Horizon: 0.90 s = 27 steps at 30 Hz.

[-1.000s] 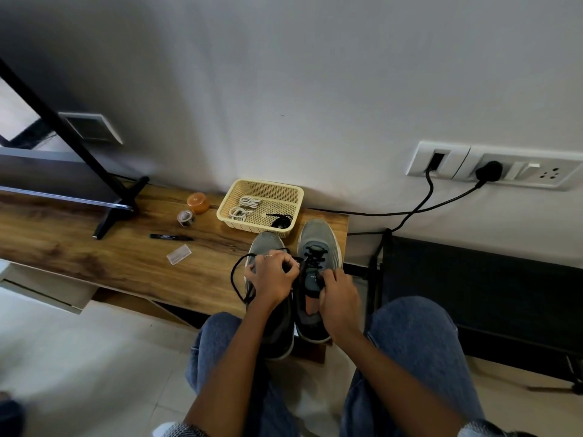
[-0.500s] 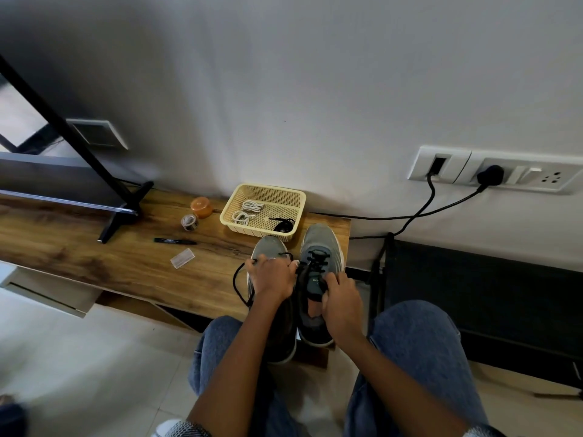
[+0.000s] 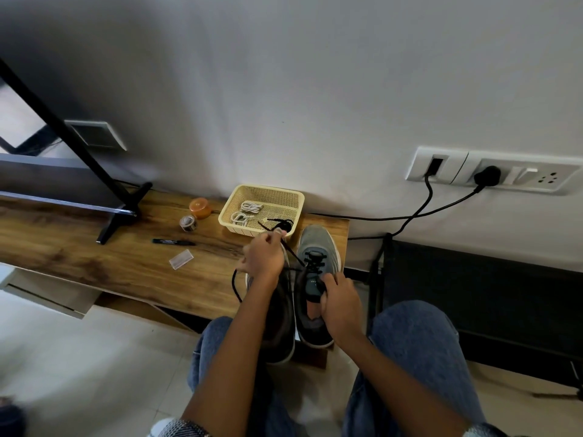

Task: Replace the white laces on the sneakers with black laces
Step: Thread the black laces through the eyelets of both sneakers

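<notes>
Left hand (image 3: 263, 258) up over the left sneaker (image 3: 277, 323), fingers curled and pinching a black lace (image 3: 291, 252) pulled taut from the eyelets of the right sneaker (image 3: 315, 247); more of that lace looping down off the left side by the wrist. Right hand (image 3: 339, 299) low on the right sneaker, fingers curled round the tongue and the lace crossings, gripping there. Both sneakers side by side at the near right end of the wooden bench (image 3: 94, 260), toes toward the wall, heels hanging over the edge above blue-jeaned knees. Just beyond the toes, a yellow basket (image 3: 298, 200) holding coiled white laces (image 3: 244, 212) and another black lace (image 3: 280, 223). Further left on the bench: orange lid (image 3: 200, 208), tape roll (image 3: 188, 223), black marker (image 3: 172, 241), small clear packet (image 3: 180, 259). On the wall to the right, a socket strip (image 3: 517, 176) with two black cables plugged in.
</notes>
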Available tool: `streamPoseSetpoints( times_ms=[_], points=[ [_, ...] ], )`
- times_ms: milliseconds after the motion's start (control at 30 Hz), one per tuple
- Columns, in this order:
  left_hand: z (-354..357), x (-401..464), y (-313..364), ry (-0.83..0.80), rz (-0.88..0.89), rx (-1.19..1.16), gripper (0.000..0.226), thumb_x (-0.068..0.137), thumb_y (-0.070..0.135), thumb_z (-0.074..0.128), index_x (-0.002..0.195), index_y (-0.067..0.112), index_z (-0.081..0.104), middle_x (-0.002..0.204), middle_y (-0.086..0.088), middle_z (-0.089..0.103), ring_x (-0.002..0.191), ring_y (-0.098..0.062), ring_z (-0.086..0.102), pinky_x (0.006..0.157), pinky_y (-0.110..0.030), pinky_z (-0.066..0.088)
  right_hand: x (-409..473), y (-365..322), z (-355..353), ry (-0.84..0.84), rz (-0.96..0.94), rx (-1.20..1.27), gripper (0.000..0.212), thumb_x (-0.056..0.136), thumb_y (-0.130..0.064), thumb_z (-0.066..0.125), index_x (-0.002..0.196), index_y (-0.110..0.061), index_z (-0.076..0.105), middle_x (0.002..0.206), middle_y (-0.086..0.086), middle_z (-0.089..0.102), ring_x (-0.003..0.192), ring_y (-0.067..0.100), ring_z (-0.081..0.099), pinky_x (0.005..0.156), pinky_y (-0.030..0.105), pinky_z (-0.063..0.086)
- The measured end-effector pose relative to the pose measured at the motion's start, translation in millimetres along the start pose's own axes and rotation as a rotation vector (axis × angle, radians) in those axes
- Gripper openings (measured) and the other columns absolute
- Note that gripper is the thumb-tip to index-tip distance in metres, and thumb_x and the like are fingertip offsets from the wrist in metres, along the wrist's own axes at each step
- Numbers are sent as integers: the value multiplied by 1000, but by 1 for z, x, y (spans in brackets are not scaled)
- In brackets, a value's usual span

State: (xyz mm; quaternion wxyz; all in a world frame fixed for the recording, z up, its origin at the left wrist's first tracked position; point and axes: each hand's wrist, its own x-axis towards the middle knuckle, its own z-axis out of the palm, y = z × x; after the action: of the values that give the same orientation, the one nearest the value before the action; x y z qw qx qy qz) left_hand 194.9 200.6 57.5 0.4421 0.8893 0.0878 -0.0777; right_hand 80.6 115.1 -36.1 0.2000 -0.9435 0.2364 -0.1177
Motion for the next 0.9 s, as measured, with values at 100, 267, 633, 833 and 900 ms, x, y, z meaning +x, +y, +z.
streamPoseSetpoints(
  times_ms=[100, 267, 633, 833, 900],
  points=[
    [-17, 16, 15, 30, 93, -170, 27, 93, 40, 51, 80, 30, 72, 85, 12, 67, 94, -14, 57, 93, -35, 26, 0, 0, 0, -13, 12, 21, 29, 74, -1, 68, 102, -8, 64, 95, 13, 61, 84, 32, 58, 63, 40, 51],
    [-46, 21, 39, 26, 244, -403, 20, 97, 22, 54, 85, 24, 70, 89, 3, 74, 86, -12, 68, 82, -33, 54, 0, 0, 0, -12, 4, 30, 31, 72, 1, 69, 101, -8, 64, 94, 13, 61, 82, 32, 58, 62, 40, 51],
    [-88, 17, 81, 167, 363, -674, 13, 95, 12, 57, 102, 7, 67, 86, -1, 71, 80, -6, 69, 72, -20, 56, 0, 2, -1, -40, -9, 4, 30, 78, -3, 65, 107, -9, 63, 101, 11, 60, 90, 30, 56, 68, 39, 50],
    [-108, 15, 98, 226, 465, -723, 16, 98, 14, 52, 104, 9, 67, 80, 2, 68, 69, -8, 66, 70, -24, 56, 1, 3, 0, -54, -15, 5, 30, 81, -4, 62, 110, -10, 62, 103, 11, 59, 91, 29, 55, 69, 39, 50],
    [-107, 11, 96, 132, 476, -637, 18, 100, 15, 50, 109, 12, 65, 79, 1, 65, 62, -7, 61, 65, -22, 54, 2, 3, 1, -50, -14, 6, 28, 81, -4, 62, 108, -10, 62, 101, 11, 60, 89, 29, 55, 68, 39, 50]
  ],
)
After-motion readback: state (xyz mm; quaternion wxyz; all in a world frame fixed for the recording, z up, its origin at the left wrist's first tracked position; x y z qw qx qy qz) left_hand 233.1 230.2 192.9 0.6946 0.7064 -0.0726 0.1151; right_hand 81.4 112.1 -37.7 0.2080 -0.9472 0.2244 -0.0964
